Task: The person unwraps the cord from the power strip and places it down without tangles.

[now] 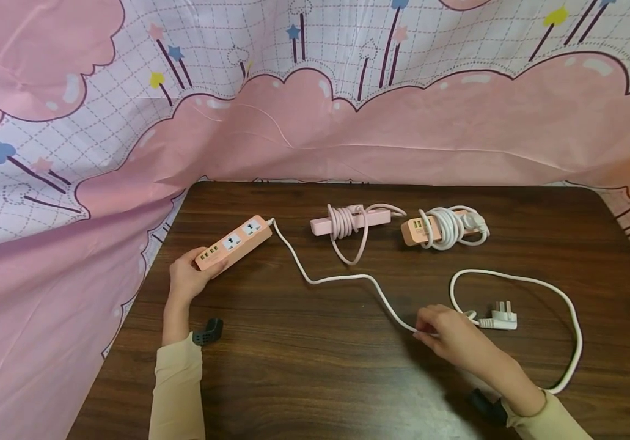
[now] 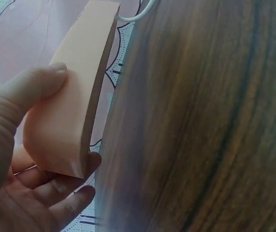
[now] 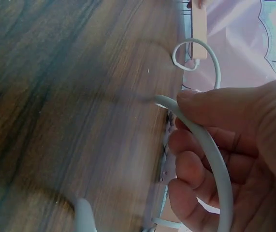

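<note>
My left hand (image 1: 189, 278) grips the near end of an orange power strip (image 1: 236, 242), thumb on one long side and fingers round the other in the left wrist view. The strip has two white sockets and several USB ports on top. From its far end a white cord (image 1: 342, 278) winds rightward across the table. My right hand (image 1: 452, 337) pinches that cord between thumb and fingers, as the right wrist view shows. Past this hand the cord loops round to the right, and a white three-pin plug (image 1: 504, 318) lies beside it.
At the back of the dark wooden table (image 1: 304, 354) lie a pink power strip (image 1: 322, 226) wrapped in its pink cord and another orange power strip (image 1: 417, 232) wrapped in white cord. A pink patterned cloth (image 1: 375, 134) hangs behind the table and along its left side.
</note>
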The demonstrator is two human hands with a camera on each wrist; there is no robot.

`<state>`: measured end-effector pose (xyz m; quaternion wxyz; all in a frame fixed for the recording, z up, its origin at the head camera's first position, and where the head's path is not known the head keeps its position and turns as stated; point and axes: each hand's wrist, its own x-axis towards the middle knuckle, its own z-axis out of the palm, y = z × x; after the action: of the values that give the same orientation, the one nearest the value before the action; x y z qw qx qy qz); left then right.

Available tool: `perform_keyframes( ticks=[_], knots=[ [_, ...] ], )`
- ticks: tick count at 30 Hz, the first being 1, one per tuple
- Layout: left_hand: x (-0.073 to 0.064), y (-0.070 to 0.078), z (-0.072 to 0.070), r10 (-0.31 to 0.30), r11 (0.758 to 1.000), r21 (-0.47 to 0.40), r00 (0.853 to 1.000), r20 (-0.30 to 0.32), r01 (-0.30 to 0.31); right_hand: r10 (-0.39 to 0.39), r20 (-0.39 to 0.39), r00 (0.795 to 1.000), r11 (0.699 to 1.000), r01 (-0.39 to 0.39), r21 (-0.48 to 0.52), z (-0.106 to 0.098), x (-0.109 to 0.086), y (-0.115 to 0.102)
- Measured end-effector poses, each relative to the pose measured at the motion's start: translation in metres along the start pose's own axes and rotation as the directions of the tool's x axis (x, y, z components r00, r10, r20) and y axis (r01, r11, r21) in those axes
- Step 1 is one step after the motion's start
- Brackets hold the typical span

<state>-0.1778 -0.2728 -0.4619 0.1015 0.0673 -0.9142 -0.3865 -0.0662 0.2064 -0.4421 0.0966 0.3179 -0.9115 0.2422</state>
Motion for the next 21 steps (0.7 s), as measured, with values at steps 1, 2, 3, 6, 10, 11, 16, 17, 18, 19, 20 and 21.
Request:
perform_keyframes(
  ticks=[1,2,3,6,10,11,16,17,18,19,20,21],
  knots=[
    [0.000,-0.001,0.000,-0.006,1.000,0.001,1.000,0.006,0.006,-0.003,0.000,1.000,1.000,0.003,-0.001,0.000,0.001,0.000],
    [0.000,-0.002,0.000,-0.009,1.000,0.001,1.000,0.012,0.009,-0.005,0.001,1.000,1.000,0.005,-0.001,0.000,0.001,0.000],
    [0.000,-0.002,0.000,-0.013,1.000,0.003,1.000,0.018,0.013,-0.006,0.002,1.000,1.000,0.006,-0.001,0.000,0.002,-0.001],
    [0.000,-0.005,0.000,-0.021,0.999,0.026,0.999,0.037,0.020,-0.009,0.006,1.000,1.000,0.009,0.000,0.000,0.003,-0.002],
    [0.000,-0.008,0.000,-0.049,0.997,0.062,0.995,0.084,0.043,0.009,0.022,1.000,1.000,-0.009,-0.014,0.000,0.007,-0.003],
    [0.000,-0.009,0.000,-0.059,0.996,0.069,0.993,0.099,0.052,0.016,0.030,0.999,1.000,-0.015,-0.017,0.000,0.008,-0.004],
    [0.001,-0.012,0.001,-0.098,0.992,0.089,0.984,0.152,0.085,0.030,0.072,0.997,0.999,-0.029,-0.024,0.000,0.010,-0.005],
    [0.001,-0.012,0.001,-0.098,0.992,0.091,0.983,0.155,0.085,0.029,0.076,0.997,0.999,-0.027,-0.024,0.000,0.010,-0.005],
    [0.001,-0.013,0.000,-0.097,0.992,0.094,0.983,0.158,0.083,0.025,0.076,0.997,0.999,-0.023,-0.023,0.001,0.010,-0.005],
    [0.001,-0.013,0.000,-0.094,0.992,0.095,0.983,0.160,0.079,0.020,0.073,0.997,1.000,-0.018,-0.021,0.002,0.010,-0.005],
    [0.001,-0.014,0.000,-0.088,0.993,0.095,0.983,0.161,0.073,0.013,0.069,0.998,1.000,-0.012,-0.019,0.002,0.011,-0.005],
    [0.002,-0.014,0.000,-0.081,0.993,0.096,0.983,0.163,0.066,0.006,0.064,0.998,1.000,-0.005,-0.017,0.003,0.011,-0.005]
  ],
)
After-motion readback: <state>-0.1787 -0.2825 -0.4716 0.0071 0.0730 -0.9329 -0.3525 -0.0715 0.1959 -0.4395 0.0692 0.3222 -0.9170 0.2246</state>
